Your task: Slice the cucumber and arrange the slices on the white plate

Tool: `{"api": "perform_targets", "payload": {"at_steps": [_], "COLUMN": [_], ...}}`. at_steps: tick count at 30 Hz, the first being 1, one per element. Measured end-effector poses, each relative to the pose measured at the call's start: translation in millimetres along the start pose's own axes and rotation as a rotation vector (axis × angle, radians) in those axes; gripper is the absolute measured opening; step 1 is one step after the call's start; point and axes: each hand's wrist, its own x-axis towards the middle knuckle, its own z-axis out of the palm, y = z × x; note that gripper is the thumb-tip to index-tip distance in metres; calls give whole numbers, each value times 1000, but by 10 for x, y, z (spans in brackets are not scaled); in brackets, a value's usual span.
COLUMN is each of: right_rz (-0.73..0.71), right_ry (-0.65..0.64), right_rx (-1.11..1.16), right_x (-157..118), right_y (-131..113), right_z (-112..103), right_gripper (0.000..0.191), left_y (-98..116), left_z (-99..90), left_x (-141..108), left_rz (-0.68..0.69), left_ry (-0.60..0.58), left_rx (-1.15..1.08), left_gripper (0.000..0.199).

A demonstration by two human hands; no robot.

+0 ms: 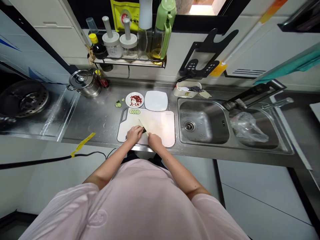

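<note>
Left hand (134, 134) on cucumber (144, 131), right hand (155, 141) gripping knife (142, 125)

Cucumber (144, 131), dark-skinned, pressed under left hand (134, 134); knife (142, 125) in right hand (155, 141), blade against it; cucumber slices (134, 111) lie in a row on white cutting board (161, 128).

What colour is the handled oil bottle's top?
Pale green on the handled oil bottle, best in the head view.

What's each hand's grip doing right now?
Left hand: closed, curled over a dark green piece on the cutting board; what it is can't be told.
Right hand: closed, holding a kitchen knife.
</note>
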Motion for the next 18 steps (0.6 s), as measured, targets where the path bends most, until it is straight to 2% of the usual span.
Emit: {"api": "perform_targets", "payload": {"at_steps": [5, 13, 18], "right_rz": [-15, -15, -36], "right_ry": [25, 18, 28], "right_rx": [9, -2, 6], "right_x": [120, -114, -50], "right_y": [-42, 102, 99], "right_z": [-57, 48, 55], "right_gripper": [27, 25, 25], "left_y": [-12, -13, -20], "left_z": [12, -2, 7], "left_x": [4, 18, 14], "left_rz": [7, -8, 1], "left_ry": [10, -10, -8], "left_rx": [7, 12, 0], "left_gripper": [25, 25, 25]}}
